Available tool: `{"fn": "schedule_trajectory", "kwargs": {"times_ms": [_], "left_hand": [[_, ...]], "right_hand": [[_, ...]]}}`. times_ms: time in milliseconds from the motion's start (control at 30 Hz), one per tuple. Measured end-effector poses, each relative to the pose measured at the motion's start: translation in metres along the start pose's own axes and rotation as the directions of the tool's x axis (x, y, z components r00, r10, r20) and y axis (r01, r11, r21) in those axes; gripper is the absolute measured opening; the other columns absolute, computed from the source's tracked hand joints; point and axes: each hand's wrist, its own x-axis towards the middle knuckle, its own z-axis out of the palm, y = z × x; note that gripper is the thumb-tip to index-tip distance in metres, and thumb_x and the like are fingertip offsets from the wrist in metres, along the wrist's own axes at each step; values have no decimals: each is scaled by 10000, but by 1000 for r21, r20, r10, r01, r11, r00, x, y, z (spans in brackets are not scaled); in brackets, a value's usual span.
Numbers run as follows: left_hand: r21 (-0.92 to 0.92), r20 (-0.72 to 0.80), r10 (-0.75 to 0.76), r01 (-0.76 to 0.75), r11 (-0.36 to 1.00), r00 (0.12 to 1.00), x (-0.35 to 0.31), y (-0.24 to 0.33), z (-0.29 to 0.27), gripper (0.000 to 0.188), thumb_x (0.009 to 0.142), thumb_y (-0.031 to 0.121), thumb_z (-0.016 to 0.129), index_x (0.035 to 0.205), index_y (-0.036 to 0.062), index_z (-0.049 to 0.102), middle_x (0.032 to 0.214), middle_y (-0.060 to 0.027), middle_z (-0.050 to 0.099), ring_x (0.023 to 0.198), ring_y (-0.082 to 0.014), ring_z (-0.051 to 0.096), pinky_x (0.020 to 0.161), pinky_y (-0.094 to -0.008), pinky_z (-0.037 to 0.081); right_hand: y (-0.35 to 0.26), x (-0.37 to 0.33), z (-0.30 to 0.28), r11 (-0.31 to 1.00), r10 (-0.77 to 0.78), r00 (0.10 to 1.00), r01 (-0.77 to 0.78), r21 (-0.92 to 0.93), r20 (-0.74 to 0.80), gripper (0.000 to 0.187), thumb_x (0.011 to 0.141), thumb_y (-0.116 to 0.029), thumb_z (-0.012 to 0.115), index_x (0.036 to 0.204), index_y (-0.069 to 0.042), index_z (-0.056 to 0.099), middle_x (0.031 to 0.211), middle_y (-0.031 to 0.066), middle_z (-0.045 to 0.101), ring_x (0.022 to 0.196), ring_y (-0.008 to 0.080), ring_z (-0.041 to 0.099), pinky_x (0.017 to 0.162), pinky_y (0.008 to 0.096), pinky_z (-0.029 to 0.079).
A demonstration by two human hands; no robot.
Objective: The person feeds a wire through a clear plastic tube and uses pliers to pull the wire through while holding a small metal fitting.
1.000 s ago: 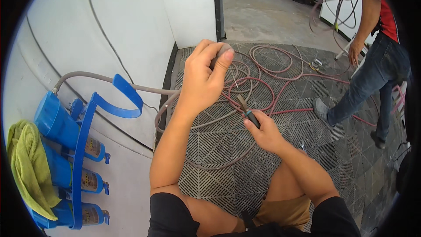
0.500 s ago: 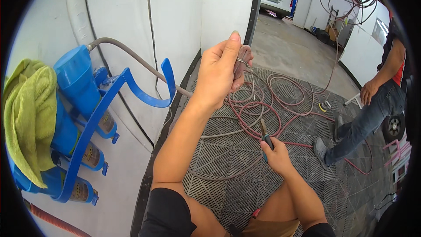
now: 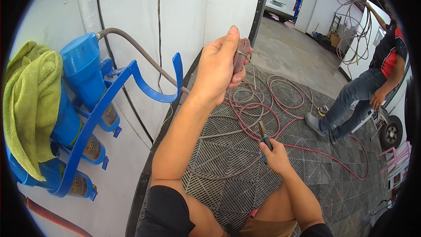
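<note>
Raised in front of the white wall, my left hand (image 3: 219, 63) is closed around a reddish-brown piece (image 3: 240, 60) that looks like a hose end, with a thin metal wire ring around it. My fingers hide part of it. Lower and to the right, my right hand (image 3: 277, 156) grips a pair of pliers (image 3: 265, 139) by its dark and teal handles. The plier jaws point up and away from me, apart from the piece in my left hand. Loops of red and grey hose (image 3: 245, 125) lie on the floor beyond both hands.
Blue filter canisters (image 3: 83, 68) with a curved blue bracket (image 3: 153, 96) are on the left wall, a green towel (image 3: 35, 105) draped over them. A co-worker (image 3: 364, 92) stands at right holding coiled hose (image 3: 357, 28). Black grid tiles (image 3: 232, 202) cover the floor.
The co-worker has stepped, with one foot shifted left, and now holds the hanging hose coil with a raised arm. The piece in my left hand has turned slightly. My right hand still grips the pliers.
</note>
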Motion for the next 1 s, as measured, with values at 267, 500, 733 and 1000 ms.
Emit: {"fn": "schedule_trajectory", "kwargs": {"times_ms": [267,500,733,1000], "left_hand": [[41,7,43,-43,998,999,1,-3,2,520,1067,480,517,863,8,598,704,-27,545,413,-76,383,358,-236,226],[45,-13,100,-100,994,995,-2,-3,10,527,1068,462,519,827,3,614,690,-38,562,403,-80,392,356,-245,238],[28,106,224,-228,973,969,-2,-9,9,518,1077,398,504,765,0,615,672,-50,567,420,-81,410,370,-238,282],[82,212,271,-294,952,939,-6,-13,8,516,1082,377,492,776,-13,634,678,-52,586,451,-79,431,390,-226,332]], "right_hand": [[2,1,2,999,29,1000,-29,-37,-1,344,987,-302,661,1042,38,659,753,86,605,688,187,548,672,378,461],[-1,0,2,1000,13,1000,-13,-19,-3,311,995,-280,656,1048,27,665,751,75,599,690,178,550,675,377,462],[-10,-3,-2,997,27,1000,-27,-75,3,306,997,-276,654,1054,25,662,753,75,599,689,177,550,668,376,462],[-4,-3,-2,996,-6,1000,8,-93,22,299,1001,-278,660,1075,12,683,792,22,621,733,119,546,685,330,463]]}}
